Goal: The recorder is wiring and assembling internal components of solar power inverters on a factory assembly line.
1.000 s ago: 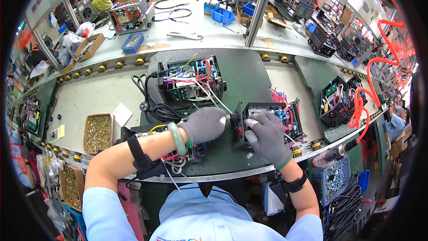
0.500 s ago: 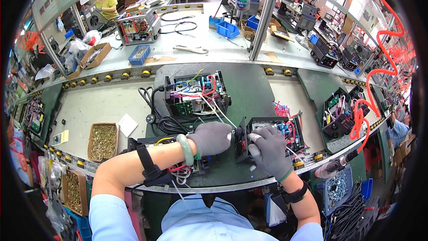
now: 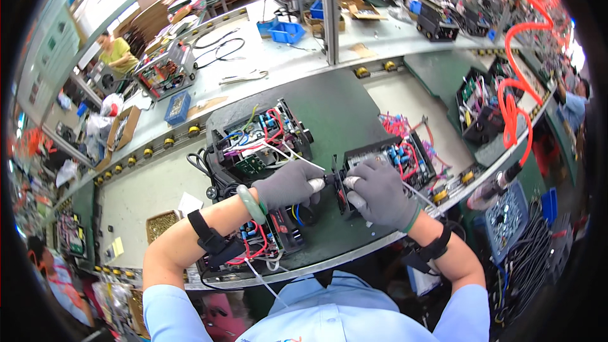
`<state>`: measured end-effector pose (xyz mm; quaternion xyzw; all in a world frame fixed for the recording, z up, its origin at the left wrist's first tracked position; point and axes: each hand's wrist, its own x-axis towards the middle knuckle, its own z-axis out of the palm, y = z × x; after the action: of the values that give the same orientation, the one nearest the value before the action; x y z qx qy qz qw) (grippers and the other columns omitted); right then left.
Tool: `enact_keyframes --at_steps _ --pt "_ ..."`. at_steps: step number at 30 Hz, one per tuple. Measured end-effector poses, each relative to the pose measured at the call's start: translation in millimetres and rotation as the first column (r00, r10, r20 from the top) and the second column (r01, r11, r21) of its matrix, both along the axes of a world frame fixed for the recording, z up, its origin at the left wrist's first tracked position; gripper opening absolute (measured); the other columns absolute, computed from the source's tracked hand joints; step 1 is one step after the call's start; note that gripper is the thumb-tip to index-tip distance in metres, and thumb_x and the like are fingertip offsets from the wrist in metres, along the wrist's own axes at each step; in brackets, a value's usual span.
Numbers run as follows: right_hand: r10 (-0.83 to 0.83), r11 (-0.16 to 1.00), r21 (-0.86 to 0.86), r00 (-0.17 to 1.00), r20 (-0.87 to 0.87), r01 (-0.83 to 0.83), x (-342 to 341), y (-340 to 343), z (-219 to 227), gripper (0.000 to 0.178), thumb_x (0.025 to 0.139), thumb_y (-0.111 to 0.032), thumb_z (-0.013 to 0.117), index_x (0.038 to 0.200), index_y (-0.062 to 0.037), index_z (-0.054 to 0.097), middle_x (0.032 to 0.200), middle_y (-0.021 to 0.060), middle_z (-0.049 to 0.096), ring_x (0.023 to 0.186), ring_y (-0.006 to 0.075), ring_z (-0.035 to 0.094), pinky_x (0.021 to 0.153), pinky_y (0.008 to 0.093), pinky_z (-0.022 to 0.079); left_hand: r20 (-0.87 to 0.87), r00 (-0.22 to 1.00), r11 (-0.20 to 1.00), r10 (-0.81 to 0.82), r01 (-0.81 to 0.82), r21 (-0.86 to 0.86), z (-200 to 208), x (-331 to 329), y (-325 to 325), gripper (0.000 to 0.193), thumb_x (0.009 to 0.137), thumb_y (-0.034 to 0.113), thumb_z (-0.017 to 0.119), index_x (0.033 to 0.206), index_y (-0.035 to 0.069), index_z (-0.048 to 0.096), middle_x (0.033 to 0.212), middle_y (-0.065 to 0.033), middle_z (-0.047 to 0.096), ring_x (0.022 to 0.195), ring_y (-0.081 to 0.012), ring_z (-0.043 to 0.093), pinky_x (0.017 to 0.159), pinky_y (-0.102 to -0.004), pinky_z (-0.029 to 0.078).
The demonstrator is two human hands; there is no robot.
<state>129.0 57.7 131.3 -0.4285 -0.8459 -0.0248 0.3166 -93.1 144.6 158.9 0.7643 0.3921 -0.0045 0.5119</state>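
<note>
My left hand (image 3: 285,185), in a grey glove with pale fingertips, pinches a small black knob-like part (image 3: 329,179) at the front panel of a black-cased electronic unit (image 3: 411,157). Its fingers partly hide that part. My right hand (image 3: 383,195), gloved alike, curls its fingers over the near side of the same unit, behind the panel. Red and blue wires show inside the open case. Another open unit (image 3: 263,139) with white, red and yellow-green wires stands beyond my left hand. A third unit (image 3: 275,231) lies partly under my left forearm.
The units stand on a dark green board (image 3: 342,114). At the left is a box of brass-coloured screws (image 3: 163,225). A red coiled hose (image 3: 529,28) hangs on the right above a blue tray of small parts (image 3: 506,218). A co-worker (image 3: 117,54) sits far left.
The head view has turned and tilted, so the bench appears slanted. Both hands stay at the same unit; the left hand's fingers have shifted slightly at the black part.
</note>
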Motion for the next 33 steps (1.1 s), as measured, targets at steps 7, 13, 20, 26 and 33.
enact_keyframes --at_steps 7,13,20,26,33 --pt "-0.032 0.999 -0.006 0.999 -0.019 0.032 7 -2 -9 0.017 0.081 -0.024 0.067 0.089 -0.01 0.071 0.092 0.004 0.066 0.092 0.0256 0.062 0.077 0.0428 0.049 0.065 0.997 0.974 0.038 -0.023 -0.223 -6 -12 1 0.03 0.102 0.025 0.053 0.096 -0.001 0.068 0.075 -0.0066 0.068 0.072 -0.0148 0.065 0.07 -0.0333 0.053" --pt "-0.034 0.999 0.009 0.999 -0.034 0.034 5 -1 -11 0.016 0.081 -0.024 0.066 0.088 -0.0107 0.071 0.09 0.0031 0.066 0.09 0.0242 0.063 0.075 0.0427 0.049 -0.152 0.982 0.828 -0.113 0.177 0.532 -9 -1 -5 0.019 0.093 0.021 0.056 0.096 0.006 0.068 0.081 -0.0183 0.066 0.076 -0.0384 0.064 0.073 -0.0465 0.051" --pt "-0.034 0.999 0.009 0.998 -0.05 0.034 5 -2 -13 0.015 0.081 -0.025 0.066 0.087 -0.0115 0.071 0.088 0.0033 0.066 0.089 0.0237 0.063 0.073 0.0409 0.049 0.107 0.994 0.988 0.039 -0.022 -0.151 -1 -8 -9 0.03 0.101 0.025 0.055 0.093 -0.001 0.067 0.078 -0.007 0.068 0.075 -0.0159 0.065 0.069 -0.0341 0.052" --pt "-0.03 0.998 0.051 0.997 -0.077 0.034 4 -3 -13 0.016 0.082 -0.026 0.066 0.087 -0.011 0.071 0.088 0.0028 0.066 0.089 0.0242 0.063 0.075 0.0444 0.047 -0.2 0.968 0.981 0.152 -0.172 -0.086 7 -7 -30 0.031 0.1 0.026 0.049 0.108 0.001 0.065 0.083 -0.0118 0.069 0.081 -0.0218 0.067 0.07 -0.0387 0.053" --pt "-0.06 0.998 0.008 0.984 -0.165 0.062 6 4 -11 0.014 0.082 -0.025 0.068 0.088 -0.0128 0.071 0.087 0.0024 0.066 0.089 0.0249 0.064 0.078 0.0451 0.047 -0.119 0.993 0.956 0.018 0.017 0.291 -10 3 -15 0.03 0.1 0.025 0.052 0.091 -0.002 0.063 0.072 -0.0061 0.062 0.07 -0.0185 0.06 0.069 -0.0401 0.049"
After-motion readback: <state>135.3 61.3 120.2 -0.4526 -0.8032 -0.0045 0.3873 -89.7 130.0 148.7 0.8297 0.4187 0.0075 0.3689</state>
